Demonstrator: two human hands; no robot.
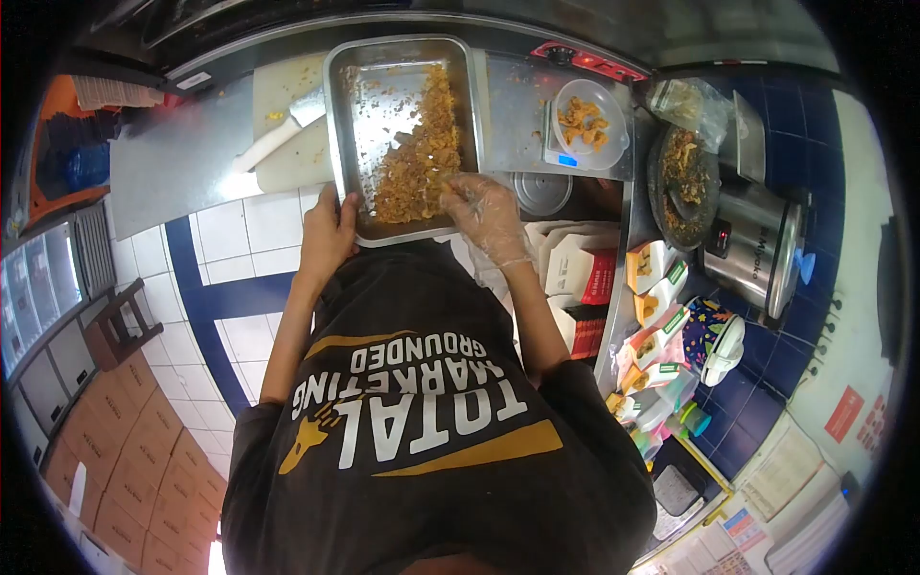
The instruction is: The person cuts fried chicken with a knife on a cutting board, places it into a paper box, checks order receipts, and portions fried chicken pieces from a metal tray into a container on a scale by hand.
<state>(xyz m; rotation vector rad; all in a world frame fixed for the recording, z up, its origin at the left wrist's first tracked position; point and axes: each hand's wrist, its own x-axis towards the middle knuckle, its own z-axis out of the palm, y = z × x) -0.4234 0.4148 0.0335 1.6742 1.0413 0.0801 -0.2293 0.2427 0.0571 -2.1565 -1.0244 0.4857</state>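
Observation:
A metal tray [342, 125] rests on the counter, with crumbly golden-brown food [417, 168] spread mostly over its right half. At its near left corner, my left hand [329, 233] is bare and grips the rim, thumb near the edge. My right hand [487, 218] wears a clear plastic glove. Its fingers are pinched together over the tray's near right side, by the edge of the food; what lies between them is hidden. Left of the tray, a knife with a white handle [264, 146] lies across a pale cutting board [278, 91].
Right of the tray, a clear bowl of fried pieces [602, 107] sits on a scale [565, 159]. Farther right are a stone mortar [661, 196] and a steel cooker [752, 244]. Food boxes [644, 264] line the right side; cartons [134, 450] are stacked at lower left.

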